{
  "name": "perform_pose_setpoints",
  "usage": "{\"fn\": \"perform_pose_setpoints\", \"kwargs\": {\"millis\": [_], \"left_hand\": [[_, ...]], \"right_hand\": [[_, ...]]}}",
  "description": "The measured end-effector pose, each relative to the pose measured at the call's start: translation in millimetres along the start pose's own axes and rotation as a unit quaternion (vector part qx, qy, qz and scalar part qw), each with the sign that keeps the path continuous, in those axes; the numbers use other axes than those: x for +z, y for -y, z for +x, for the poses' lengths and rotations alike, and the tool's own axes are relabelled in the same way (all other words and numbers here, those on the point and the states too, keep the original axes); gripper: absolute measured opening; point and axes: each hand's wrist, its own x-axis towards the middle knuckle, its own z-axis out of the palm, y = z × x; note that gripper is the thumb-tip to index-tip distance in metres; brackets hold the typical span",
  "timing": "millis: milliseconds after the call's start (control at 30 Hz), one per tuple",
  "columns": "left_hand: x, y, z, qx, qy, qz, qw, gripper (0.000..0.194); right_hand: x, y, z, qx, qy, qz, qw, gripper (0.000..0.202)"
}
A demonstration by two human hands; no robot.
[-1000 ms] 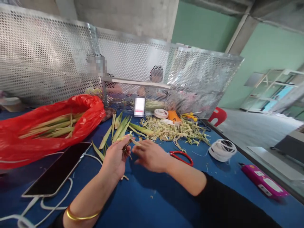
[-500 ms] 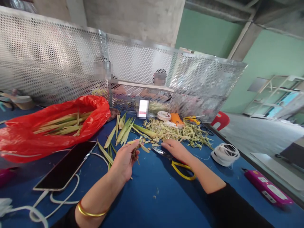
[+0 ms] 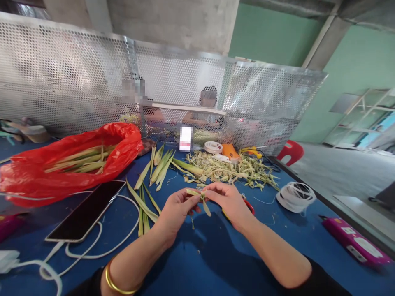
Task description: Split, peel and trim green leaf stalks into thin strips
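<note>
My left hand [image 3: 177,209], with a gold bangle at its wrist, pinches a small piece of pale green husk [image 3: 206,205] over the blue table. Thumb and fingers of my right hand [image 3: 226,201] close on the same piece from the other side, so the fingertips of both hands nearly meet. Scissors with yellow and red handles [image 3: 249,206] lie mostly hidden under my right hand. Just beyond the hands is a heap of shredded husk [image 3: 228,168]. Longer green husk leaves [image 3: 162,166] lie to its left.
A red plastic bag [image 3: 70,181] of husks and a tablet [image 3: 88,211] with white cables are at left. On the right are a white ribbon roll [image 3: 295,197] and a purple device [image 3: 354,242]. People sit behind a perforated metal screen [image 3: 182,78].
My right hand has left the scissors' side and come to the husk piece in my left hand. My left hand has moved right, and the scissors are now largely covered.
</note>
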Motion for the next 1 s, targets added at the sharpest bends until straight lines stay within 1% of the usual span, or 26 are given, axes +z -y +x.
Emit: {"fn": "perform_pose_setpoints", "kwargs": {"millis": [100,167,267,400,500,533,633,700,767,1000], "left_hand": [[1.2,1,0,0.012,0.001,0.031,0.999,0.019],[1.3,1,-1,0.011,0.005,0.033,0.999,0.016],[0.7,2,-2,-0.006,0.012,0.015,1.0,0.014],[-0.4,4,-2,-0.042,0.001,-0.038,0.998,0.014],[-1.0,5,-1,-0.063,0.009,-0.072,0.995,0.016],[-1.1,4,-1,-0.069,0.015,-0.081,0.994,0.016],[-1.2,3,-1,-0.085,0.031,-0.106,0.99,0.018],[-1.2,2,-2,-0.091,0.033,-0.117,0.988,0.019],[-1.1,1,-3,-0.093,0.033,-0.118,0.988,0.02],[-3.0,-1,-3,-0.063,0.05,-0.059,0.995,0.02]], "right_hand": [[3,0,-2,-0.001,-0.02,-0.007,1.0,0.015],[3,-2,-3,-0.009,-0.023,-0.014,1.0,0.013],[7,-7,-5,-0.021,-0.035,-0.014,0.999,0.011],[13,-8,-7,-0.021,-0.058,0.01,0.998,0.011],[11,-6,-5,-0.018,-0.029,0.041,0.999,0.01],[9,-5,-4,-0.015,-0.012,0.05,0.999,0.01],[1,-3,-1,-0.005,0.047,0.062,0.997,0.02],[-3,-3,0,-0.002,0.073,0.054,0.996,0.02],[-5,-3,0,-0.003,0.076,0.046,0.996,0.017],[2,-8,0,-0.034,0.027,0.037,0.998,0.009]]}}
